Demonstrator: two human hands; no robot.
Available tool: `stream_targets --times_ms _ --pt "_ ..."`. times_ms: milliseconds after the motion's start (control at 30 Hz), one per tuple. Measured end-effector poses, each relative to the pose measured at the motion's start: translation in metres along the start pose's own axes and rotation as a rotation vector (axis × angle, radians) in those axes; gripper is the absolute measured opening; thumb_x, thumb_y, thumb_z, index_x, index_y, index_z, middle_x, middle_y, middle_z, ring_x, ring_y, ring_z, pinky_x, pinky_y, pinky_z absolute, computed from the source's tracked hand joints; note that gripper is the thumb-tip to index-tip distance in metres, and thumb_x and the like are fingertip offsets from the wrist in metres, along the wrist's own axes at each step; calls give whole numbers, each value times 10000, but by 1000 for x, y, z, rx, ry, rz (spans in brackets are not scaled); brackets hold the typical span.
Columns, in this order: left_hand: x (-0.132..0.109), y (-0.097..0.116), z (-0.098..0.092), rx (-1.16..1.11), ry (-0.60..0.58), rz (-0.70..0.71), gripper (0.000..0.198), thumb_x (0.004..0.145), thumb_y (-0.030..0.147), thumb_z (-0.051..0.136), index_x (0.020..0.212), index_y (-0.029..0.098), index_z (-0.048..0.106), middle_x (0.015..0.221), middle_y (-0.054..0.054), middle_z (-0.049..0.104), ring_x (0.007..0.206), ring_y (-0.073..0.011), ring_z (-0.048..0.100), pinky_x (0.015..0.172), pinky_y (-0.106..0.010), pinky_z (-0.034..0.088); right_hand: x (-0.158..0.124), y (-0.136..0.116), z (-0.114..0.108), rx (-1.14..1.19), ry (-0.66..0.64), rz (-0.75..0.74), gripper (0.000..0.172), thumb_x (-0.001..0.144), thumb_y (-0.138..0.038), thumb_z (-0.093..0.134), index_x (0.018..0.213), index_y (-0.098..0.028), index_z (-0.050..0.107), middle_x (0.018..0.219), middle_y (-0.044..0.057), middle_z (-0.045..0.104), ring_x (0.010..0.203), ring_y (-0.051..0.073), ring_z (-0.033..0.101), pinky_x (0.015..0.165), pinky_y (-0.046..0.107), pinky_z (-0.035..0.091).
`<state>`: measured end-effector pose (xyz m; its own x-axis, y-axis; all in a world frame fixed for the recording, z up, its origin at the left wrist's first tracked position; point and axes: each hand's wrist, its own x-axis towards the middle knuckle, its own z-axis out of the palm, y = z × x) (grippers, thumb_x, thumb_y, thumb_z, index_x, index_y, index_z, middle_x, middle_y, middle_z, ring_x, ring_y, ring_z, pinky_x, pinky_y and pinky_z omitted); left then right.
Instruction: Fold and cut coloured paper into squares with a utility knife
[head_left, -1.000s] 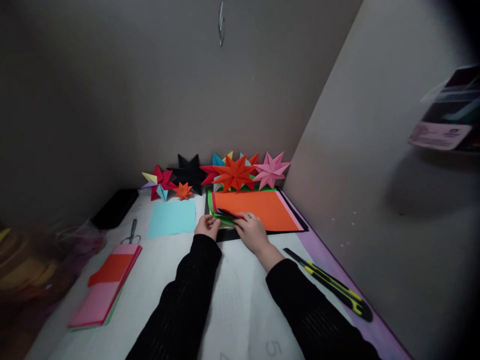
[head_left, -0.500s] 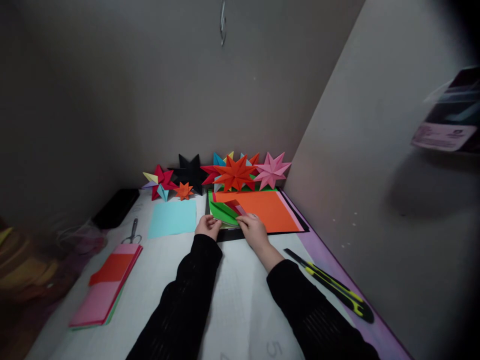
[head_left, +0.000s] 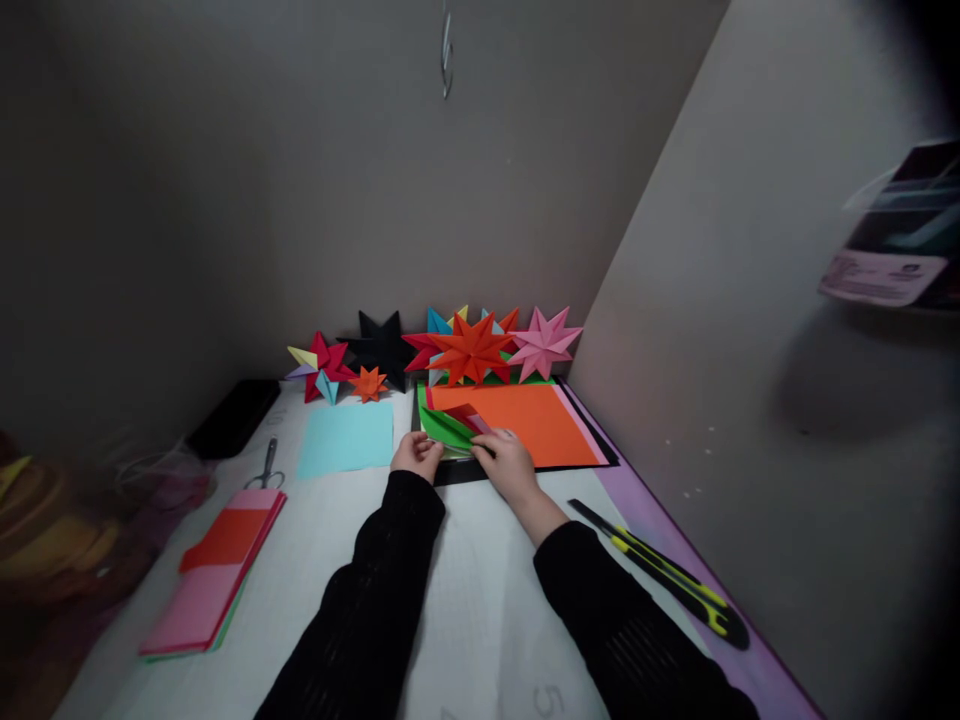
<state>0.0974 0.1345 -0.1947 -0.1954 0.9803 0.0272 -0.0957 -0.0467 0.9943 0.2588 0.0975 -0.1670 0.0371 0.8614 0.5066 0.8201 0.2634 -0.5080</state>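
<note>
A stack of coloured paper sheets (head_left: 525, 420) lies at the back of the white table (head_left: 465, 600), with an orange sheet on top. My right hand (head_left: 508, 465) pinches the stack's near left corner and holds the upper sheets lifted, so green sheets (head_left: 442, 425) show beneath. My left hand (head_left: 416, 455) is closed on the lower sheets at the same corner. Both arms wear black sleeves.
Folded paper stars (head_left: 469, 348) line the back wall. A light blue sheet (head_left: 346, 438) lies left of the stack. Scissors (head_left: 264, 465) and a pile of pink and red paper (head_left: 214, 570) are at the left. A black and yellow utility knife (head_left: 660, 575) lies at the right, near the wall.
My right hand has lifted the corner of the upper sheets, exposing the green sheets under the orange one. My left hand has stayed at the corner.
</note>
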Motion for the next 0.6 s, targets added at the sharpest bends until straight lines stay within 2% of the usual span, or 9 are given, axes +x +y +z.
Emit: stream_targets --times_ms 367,600 --pt "7 -12 -1 -16 -14 9 357 592 304 724 863 171 533 694 -25 625 620 -154 626 624 -292 515 0 2 2 8 37 20 226 839 -208 499 930 -254 700 898 43 656 872 201 565 770 308 462" --pt "8 -14 -1 -14 -16 6 331 618 279 713 874 166 536 718 -39 645 629 -156 636 627 -291 518 -1 1 1 -31 6 3 191 791 -272 589 953 -266 690 944 37 650 917 214 548 774 311 459"
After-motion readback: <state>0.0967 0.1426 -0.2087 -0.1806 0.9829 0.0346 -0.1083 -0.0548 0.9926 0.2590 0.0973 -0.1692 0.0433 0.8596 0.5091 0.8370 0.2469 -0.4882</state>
